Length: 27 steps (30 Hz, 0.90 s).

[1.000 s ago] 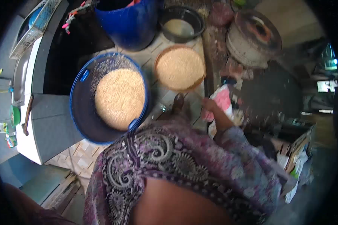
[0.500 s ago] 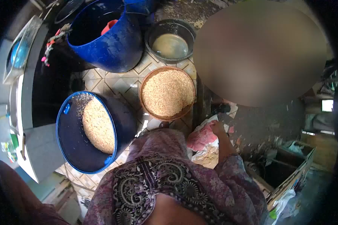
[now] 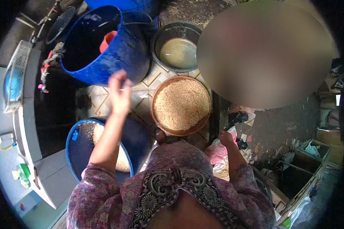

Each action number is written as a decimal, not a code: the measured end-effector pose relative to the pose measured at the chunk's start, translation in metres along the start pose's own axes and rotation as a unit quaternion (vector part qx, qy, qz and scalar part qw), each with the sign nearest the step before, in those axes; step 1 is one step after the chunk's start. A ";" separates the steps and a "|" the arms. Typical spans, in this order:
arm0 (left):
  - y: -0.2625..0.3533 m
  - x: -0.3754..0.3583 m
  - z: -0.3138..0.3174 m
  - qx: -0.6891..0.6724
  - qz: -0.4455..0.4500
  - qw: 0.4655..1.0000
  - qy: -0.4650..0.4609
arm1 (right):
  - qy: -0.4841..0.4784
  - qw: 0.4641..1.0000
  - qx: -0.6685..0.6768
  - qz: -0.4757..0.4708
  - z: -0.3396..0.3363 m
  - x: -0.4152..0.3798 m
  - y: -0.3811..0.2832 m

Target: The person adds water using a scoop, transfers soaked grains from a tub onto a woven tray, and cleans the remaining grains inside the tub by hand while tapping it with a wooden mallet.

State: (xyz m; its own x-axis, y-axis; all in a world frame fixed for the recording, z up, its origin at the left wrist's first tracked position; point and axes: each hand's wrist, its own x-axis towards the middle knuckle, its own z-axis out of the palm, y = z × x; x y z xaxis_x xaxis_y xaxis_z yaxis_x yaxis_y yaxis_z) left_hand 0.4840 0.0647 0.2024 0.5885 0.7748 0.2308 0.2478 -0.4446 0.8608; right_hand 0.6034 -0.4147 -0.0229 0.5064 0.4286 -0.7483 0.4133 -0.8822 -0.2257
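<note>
My left hand (image 3: pixel 119 93) is raised with its fingers apart and nothing in it, between the upright blue barrel (image 3: pixel 111 65) and the tilted barrel (image 3: pixel 69 147). Pale grain (image 3: pixel 122 160) lies inside the tilted barrel, partly covered by my forearm. A round brown basin (image 3: pixel 153 110) heaped with grain (image 3: pixel 181 103) stands on the tiles in front of me. At the right, my right hand (image 3: pixel 226 137) is closed at the top of a red and white sack (image 3: pixel 218 154); its fingers are small and partly hidden.
Cloudy liquid fills part of a dark tub (image 3: pixel 156 47) beyond the basin. A red scoop (image 3: pixel 107 41) is in the upright barrel. White counters (image 3: pixel 25 133) run along the left, and a wooden crate (image 3: pixel 309 179) stands at the right. A large blur covers the upper right.
My left hand has come into view, reaching forward over the tilted barrel. My right hand stays at the sack. The view has shifted, so the basin and tub appear further right and lower.
</note>
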 end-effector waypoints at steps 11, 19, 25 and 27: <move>-0.330 -0.194 0.122 0.358 -0.439 0.720 -0.402 | -0.021 0.975 0.153 0.158 0.020 0.256 0.010; -0.476 -0.228 0.201 0.477 -0.359 0.584 -0.550 | -0.095 0.934 0.266 0.220 0.060 0.366 0.040; -0.633 -0.305 0.191 0.305 -0.499 0.662 -0.468 | -0.073 0.904 0.351 0.235 0.116 0.406 0.063; -0.621 -0.305 0.191 0.235 -0.570 0.750 -0.237 | -0.057 0.905 0.347 0.238 0.120 0.408 0.067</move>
State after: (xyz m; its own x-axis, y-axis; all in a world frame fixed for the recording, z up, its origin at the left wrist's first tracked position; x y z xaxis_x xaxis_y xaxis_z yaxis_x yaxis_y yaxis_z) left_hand 0.2975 0.0182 -0.4892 -0.0330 0.5739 -0.8182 0.9772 0.1905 0.0942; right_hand 0.7475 -0.3225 -0.4182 0.4043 -0.0196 -0.9144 -0.4268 -0.8883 -0.1697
